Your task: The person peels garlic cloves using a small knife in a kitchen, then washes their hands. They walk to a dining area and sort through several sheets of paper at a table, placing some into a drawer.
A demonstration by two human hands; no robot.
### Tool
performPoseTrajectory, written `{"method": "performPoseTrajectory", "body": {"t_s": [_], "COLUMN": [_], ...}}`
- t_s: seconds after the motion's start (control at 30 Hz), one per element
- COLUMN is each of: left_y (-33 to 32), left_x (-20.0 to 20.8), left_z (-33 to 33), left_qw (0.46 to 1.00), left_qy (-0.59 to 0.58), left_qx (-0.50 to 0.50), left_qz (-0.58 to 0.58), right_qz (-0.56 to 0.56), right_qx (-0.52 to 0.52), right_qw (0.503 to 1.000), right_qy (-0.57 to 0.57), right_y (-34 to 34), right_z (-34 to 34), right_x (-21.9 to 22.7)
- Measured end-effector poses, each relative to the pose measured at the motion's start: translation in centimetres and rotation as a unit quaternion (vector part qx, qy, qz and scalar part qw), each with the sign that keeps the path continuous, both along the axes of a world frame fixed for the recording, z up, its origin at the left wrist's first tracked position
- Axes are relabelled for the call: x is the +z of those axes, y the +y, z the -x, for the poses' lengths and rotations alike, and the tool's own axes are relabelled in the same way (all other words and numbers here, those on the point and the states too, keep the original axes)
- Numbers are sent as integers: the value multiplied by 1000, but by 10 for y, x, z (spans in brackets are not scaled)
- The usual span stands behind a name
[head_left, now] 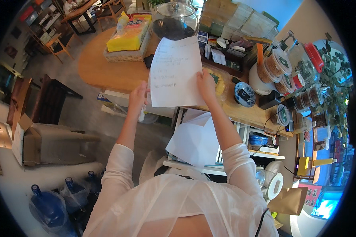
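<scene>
A white sheet of paper (175,73) with handwritten lines is held up in front of me over the wooden counter. My right hand (206,86) grips its right edge, thumb on the front face. At the left edge, my left hand (137,96) is closed with its fingertips against the paper. A small white crumpled piece (142,114) shows below that hand; whether the fingers hold it too is hard to make out. More white sheets (195,140) lie in an open drawer or shelf below, under my right forearm.
On the counter (93,65) stand a basket (124,54) with a yellow bag (129,35), a lidded glass jar (175,23), a card box (219,57), a patterned blue dish (245,94) and clear tubs (273,65). A cardboard box (59,144) and blue water jugs (49,207) are at left.
</scene>
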State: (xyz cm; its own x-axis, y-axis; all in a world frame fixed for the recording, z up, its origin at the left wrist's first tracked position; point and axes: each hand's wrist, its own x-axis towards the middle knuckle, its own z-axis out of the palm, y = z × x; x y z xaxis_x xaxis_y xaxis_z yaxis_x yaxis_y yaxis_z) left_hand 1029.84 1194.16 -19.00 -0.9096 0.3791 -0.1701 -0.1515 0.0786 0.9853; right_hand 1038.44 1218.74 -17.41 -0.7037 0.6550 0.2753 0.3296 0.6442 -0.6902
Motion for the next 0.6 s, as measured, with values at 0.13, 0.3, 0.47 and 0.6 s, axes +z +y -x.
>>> {"method": "performPoseTrajectory", "body": {"t_s": [0.13, 0.3, 0.47, 0.6], "left_y": [3, 27, 39, 21], "left_x": [-27, -41, -52, -55], "left_z": [41, 64, 70, 65], "left_qw": [919, 979, 974, 987], "left_qy": [295, 103, 55, 92], "left_qx": [-8, -80, -134, -103], "left_qz": [261, 156, 175, 87], "right_qz": [-54, -122, 28, 140], "right_qx": [15, -15, 46, 142], "right_qw": [997, 990, 998, 977], "right_qy": [-52, -64, -33, 80], "right_y": [-4, -8, 1, -16], "right_z": [23, 21, 4, -37], "right_x": [-5, -12, -17, 3]}}
